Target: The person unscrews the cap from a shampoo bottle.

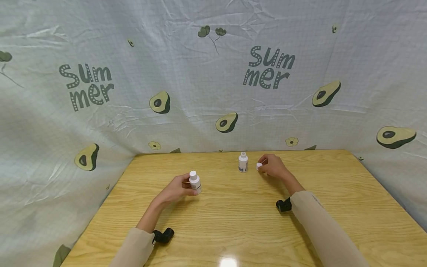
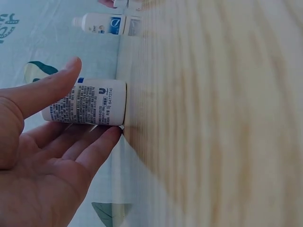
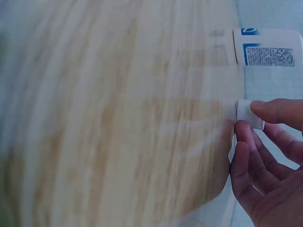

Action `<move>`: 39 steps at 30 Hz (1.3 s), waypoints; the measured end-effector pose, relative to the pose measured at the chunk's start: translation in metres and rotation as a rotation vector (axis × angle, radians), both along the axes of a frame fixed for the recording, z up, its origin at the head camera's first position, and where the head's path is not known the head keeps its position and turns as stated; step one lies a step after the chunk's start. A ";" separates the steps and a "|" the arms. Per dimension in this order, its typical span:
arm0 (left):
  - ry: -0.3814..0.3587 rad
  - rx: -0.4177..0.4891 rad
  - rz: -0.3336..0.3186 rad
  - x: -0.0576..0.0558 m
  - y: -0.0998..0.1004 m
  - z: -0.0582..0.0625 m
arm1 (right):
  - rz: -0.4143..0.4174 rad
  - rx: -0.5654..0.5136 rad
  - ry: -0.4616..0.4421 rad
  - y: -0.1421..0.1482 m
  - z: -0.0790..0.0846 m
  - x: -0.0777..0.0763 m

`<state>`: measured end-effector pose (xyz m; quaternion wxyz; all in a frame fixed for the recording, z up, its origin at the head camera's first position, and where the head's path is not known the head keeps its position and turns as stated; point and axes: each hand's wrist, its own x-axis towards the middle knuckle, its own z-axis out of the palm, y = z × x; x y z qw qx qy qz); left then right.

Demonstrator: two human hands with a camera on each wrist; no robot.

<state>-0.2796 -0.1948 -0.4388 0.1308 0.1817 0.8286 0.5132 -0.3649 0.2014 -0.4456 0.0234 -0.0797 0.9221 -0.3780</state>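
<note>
My left hand (image 1: 176, 188) holds a capped white bottle (image 1: 195, 184) between thumb and fingers, toward the left of the table. In the left wrist view the bottle (image 2: 90, 102) shows rows of small print, its base close to the tabletop. At the back of the table stands a second white bottle (image 1: 243, 163), upright, its threaded neck bare. Just right of it, my right hand (image 1: 272, 167) pinches a small white screw cap (image 1: 258, 166). The right wrist view has the cap (image 3: 250, 114) between thumb and fingertips, right at the table surface.
Both hands work over a wooden table (image 1: 227, 218) with a glossy top. A pale cloth (image 1: 200, 66) printed with avocados hangs behind it and along the sides. Each wrist carries a black camera mount, on the left (image 1: 163, 235) and on the right (image 1: 284, 204).
</note>
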 end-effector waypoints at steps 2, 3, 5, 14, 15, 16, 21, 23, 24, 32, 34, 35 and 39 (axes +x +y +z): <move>-0.001 -0.009 0.014 0.000 0.001 0.000 | 0.004 0.004 0.004 0.001 0.000 0.000; 0.001 -0.015 0.019 0.000 0.002 0.000 | 0.005 0.006 0.006 0.001 -0.001 -0.001; 0.007 -0.023 0.026 0.000 0.003 -0.001 | 0.007 0.009 0.009 0.001 -0.001 -0.001; 0.040 -0.056 0.068 0.000 0.006 -0.002 | 0.019 0.008 0.004 0.000 -0.002 -0.002; 0.044 -0.059 0.065 0.000 0.006 -0.002 | 0.018 0.007 0.002 0.000 -0.002 -0.002; 0.045 -0.061 0.065 0.000 0.006 -0.002 | 0.018 0.007 0.001 0.000 -0.002 -0.002; 0.054 -0.066 0.058 0.001 0.007 -0.002 | 0.014 0.012 0.002 0.000 -0.002 -0.002; 0.055 -0.066 0.057 0.001 0.007 -0.002 | 0.021 0.019 0.008 0.000 -0.002 -0.002; 0.051 -0.062 0.059 0.000 0.007 -0.002 | 0.021 0.020 0.008 0.000 -0.001 -0.002; 0.054 -0.068 0.059 0.001 0.006 -0.001 | 0.028 0.035 0.025 0.000 -0.002 -0.003; 0.058 -0.072 0.054 0.002 0.006 0.000 | 0.033 0.035 0.032 0.002 -0.003 -0.003; 0.062 -0.074 0.052 0.002 0.006 0.000 | 0.033 0.030 0.029 0.003 -0.003 -0.003; 0.071 -0.077 0.047 0.003 0.006 0.000 | 0.035 0.008 0.001 0.006 -0.004 -0.002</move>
